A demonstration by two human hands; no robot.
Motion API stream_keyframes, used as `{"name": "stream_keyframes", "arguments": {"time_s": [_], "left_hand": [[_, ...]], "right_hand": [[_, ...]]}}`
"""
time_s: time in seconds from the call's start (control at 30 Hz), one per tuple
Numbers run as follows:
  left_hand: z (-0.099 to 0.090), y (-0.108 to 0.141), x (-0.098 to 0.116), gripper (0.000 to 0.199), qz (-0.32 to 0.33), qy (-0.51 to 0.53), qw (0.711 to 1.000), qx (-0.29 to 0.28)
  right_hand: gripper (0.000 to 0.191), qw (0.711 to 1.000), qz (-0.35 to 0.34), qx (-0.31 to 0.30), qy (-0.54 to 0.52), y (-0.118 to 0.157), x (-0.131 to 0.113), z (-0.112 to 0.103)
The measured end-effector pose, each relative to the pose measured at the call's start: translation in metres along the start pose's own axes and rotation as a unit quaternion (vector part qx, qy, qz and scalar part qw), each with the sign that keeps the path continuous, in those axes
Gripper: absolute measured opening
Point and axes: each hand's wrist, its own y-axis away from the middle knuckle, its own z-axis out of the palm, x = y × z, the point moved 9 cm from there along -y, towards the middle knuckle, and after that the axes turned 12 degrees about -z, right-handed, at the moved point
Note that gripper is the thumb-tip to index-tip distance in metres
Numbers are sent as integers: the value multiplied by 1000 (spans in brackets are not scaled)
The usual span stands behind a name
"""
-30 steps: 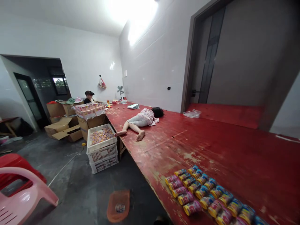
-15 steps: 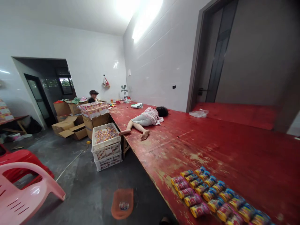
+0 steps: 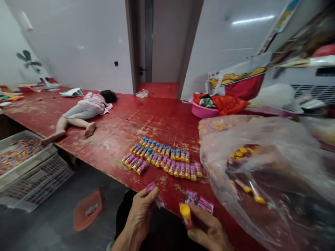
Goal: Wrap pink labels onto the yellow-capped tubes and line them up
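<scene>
Near the table's front edge, my left hand (image 3: pixel 141 209) pinches a pink wrapper (image 3: pixel 159 200) between thumb and fingers. To its right, my right hand (image 3: pixel 206 228) grips a small tube with a yellow cap (image 3: pixel 185 211), cap upward. Just beyond my right hand lie pink and green packets (image 3: pixel 206 205) on the red table (image 3: pixel 117 136). Rows of small tubes (image 3: pixel 172 167) with yellow ends and blue or pink labels lie farther in on the tabletop. A clear plastic bag (image 3: pixel 222 153) at the right contains more yellow-capped tubes.
A person (image 3: pixel 91 104) lies on the table at the left. White crates (image 3: pixel 44 174) with small pieces stand beside the table's left edge. An orange basket (image 3: pixel 87 211) is on the floor. A pink basin (image 3: pixel 204 111) and a large patterned bag (image 3: pixel 240 83) sit at the back right.
The view has swung right and down. Both hands, the wrapper, the held tube and the plastic bag have come into view; the lying person appears farther left.
</scene>
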Motion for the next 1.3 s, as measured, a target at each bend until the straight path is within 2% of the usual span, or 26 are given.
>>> {"name": "stream_keyframes", "arguments": {"time_s": [0.07,0.1,0.2,0.3,0.37,0.57,0.73,0.8,0.93,1.1,1.3], "left_hand": [[4,2,-3,35,-11,15,1000,2],[5,3,-4,37,-16,25,1000,6],[8,3,-10,39,-29,63,998,15],[9,1,-16,38,-39,85,996,15],[9,-1,-21,38,-46,93,994,20],[8,0,-26,42,-59,117,990,42],[6,0,-28,41,-50,140,988,45],[4,-1,-29,38,-42,149,987,49],[-1,-3,-29,30,-27,172,983,61],[-2,0,-32,32,-31,156,986,54],[7,8,-36,27,-2,79,997,13]], "right_hand": [[49,990,14,46,-131,-10,-3,5],[54,984,14,72,-164,-14,-5,8],[48,970,-5,143,-198,-20,-16,14],[29,966,-28,155,-204,-22,-25,21],[24,969,-47,154,-188,-23,-28,20],[21,970,-68,164,-163,-20,-25,17],[20,961,-70,222,-148,-14,-22,21],[15,962,-95,229,-110,-14,-24,21],[11,955,-167,241,53,-11,-29,16],[17,941,-155,268,134,-4,-21,13],[22,904,-199,302,230,1,-37,16]]}}
